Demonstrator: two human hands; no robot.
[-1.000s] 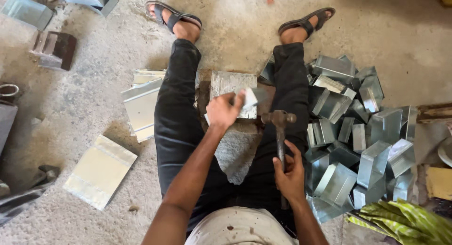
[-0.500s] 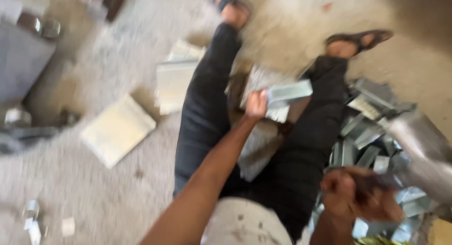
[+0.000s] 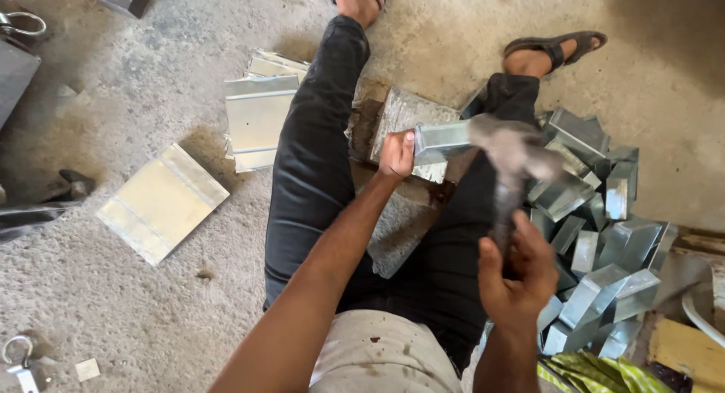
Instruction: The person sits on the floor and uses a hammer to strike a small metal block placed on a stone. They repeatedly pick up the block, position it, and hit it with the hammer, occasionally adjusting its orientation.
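Sheet-metal channel piece [image 3: 442, 138] lies across the metal block [image 3: 404, 117] between your outstretched legs, on the concrete floor. Your left hand [image 3: 396, 155] is clamped on its near end, fingers wrapped round it and pinning it down. Your right hand [image 3: 517, 268] is closed round the handle of the hammer [image 3: 513, 155], whose head is motion-blurred just over the far end of the piece. By my judgement the step in hand is the hammering of the fold, mid-stroke. The next blow calls for the piece to sit flat on the block and your left fingers to stay clear of the strike point.

Half a second ago the hammer was drawn back low at your right side, away from the piece; now it is over the work. The piece sits at the same place under your left hand. Formed pieces [image 3: 596, 212] are heaped to your right, flat sheets [image 3: 257, 121] to your left.
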